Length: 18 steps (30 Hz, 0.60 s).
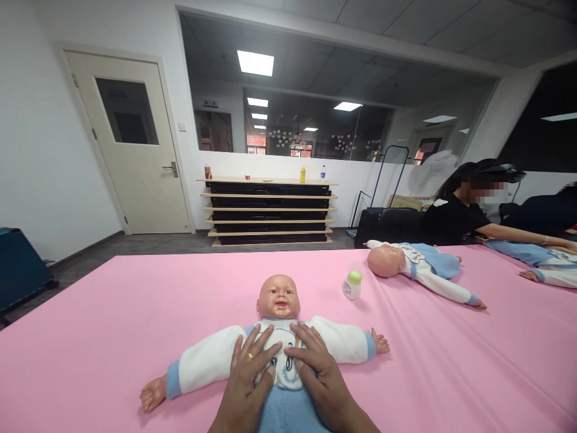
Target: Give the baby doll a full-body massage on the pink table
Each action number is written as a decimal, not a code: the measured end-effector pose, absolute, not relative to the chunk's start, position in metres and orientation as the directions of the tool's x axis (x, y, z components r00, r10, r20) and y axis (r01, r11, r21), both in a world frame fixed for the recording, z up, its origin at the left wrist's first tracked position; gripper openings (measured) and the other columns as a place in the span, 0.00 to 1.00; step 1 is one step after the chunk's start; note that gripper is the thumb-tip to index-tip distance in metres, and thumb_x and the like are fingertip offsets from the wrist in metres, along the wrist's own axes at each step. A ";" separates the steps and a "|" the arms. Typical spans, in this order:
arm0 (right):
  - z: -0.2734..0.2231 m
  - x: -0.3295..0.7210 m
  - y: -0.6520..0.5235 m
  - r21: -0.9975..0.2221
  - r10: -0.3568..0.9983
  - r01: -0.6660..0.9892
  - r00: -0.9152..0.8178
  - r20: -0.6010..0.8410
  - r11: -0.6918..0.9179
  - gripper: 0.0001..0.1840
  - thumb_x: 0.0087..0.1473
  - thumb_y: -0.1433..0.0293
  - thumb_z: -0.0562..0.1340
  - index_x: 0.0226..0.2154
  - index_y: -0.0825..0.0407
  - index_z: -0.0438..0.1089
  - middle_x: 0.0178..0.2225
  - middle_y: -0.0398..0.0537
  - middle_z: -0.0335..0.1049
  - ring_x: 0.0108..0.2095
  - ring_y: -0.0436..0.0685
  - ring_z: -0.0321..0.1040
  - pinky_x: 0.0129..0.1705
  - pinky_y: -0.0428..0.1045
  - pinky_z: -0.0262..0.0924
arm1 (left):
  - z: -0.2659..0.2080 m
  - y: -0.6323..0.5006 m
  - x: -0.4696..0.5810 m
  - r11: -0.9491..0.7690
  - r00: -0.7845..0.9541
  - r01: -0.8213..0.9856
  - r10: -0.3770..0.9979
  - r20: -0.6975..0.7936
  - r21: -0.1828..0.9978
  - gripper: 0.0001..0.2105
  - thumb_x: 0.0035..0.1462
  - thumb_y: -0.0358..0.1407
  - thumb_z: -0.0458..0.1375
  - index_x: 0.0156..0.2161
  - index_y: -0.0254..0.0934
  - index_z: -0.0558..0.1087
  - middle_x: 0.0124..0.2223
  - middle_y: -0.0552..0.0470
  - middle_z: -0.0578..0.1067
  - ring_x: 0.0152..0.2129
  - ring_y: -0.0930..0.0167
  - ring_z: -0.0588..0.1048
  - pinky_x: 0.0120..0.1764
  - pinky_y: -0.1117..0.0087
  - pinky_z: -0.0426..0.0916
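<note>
A baby doll (279, 297) lies on its back in front of me, head away from me and both arms stretched out sideways. It wears a white and blue outfit with an animal face on the chest. My left hand (253, 373) rests flat on the left of that chest, fingers spread, with a gold ring on one finger. On the other side of the chest lies my right hand (321, 370), its fingers also spread. The doll's lower body runs out of view at the bottom. Beyond its right-hand sleeve stands a small white jar (351, 287) with a green lid.
A pink sheet (81, 337) covers the table. Another doll (419, 264) lies at the back right. Past it, a person in black (460, 210) reaches toward a third doll (536, 255). Bottles stand on a stack of boards and black panels (270, 207) by the wall.
</note>
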State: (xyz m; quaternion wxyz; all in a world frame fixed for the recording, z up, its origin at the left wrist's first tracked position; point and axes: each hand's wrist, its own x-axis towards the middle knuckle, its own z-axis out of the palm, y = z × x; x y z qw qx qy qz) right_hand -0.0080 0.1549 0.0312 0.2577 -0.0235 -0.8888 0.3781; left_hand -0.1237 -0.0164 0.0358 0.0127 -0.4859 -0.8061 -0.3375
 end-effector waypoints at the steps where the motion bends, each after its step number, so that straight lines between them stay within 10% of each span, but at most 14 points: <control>1: 0.031 -0.008 0.155 -0.696 0.247 -0.155 -0.863 0.441 0.701 0.17 0.60 0.68 0.54 0.49 0.40 0.70 0.62 0.45 0.54 0.65 0.59 0.46 0.64 0.69 0.36 | 0.035 -0.017 -0.124 0.292 -0.526 0.794 0.770 0.362 0.533 0.21 0.63 0.34 0.46 0.59 0.51 0.63 0.65 0.53 0.58 0.64 0.62 0.50 0.61 0.39 0.43; 11: 0.035 -0.007 0.159 -0.656 0.187 -0.175 -0.876 0.444 0.734 0.35 0.52 0.56 0.64 0.61 0.43 0.57 0.63 0.50 0.51 0.64 0.64 0.47 0.65 0.67 0.36 | 0.029 -0.018 -0.128 0.283 -0.540 0.794 0.734 0.411 0.538 0.19 0.64 0.39 0.46 0.58 0.51 0.65 0.63 0.52 0.62 0.63 0.63 0.54 0.60 0.40 0.46; 18: 0.034 -0.008 0.158 -0.724 0.247 -0.138 -0.884 0.398 0.676 0.25 0.57 0.61 0.60 0.57 0.41 0.62 0.63 0.48 0.52 0.65 0.61 0.46 0.65 0.68 0.36 | 0.028 -0.017 -0.129 0.272 -0.521 0.820 0.720 0.459 0.504 0.20 0.58 0.43 0.55 0.56 0.51 0.67 0.62 0.50 0.64 0.62 0.59 0.57 0.59 0.39 0.49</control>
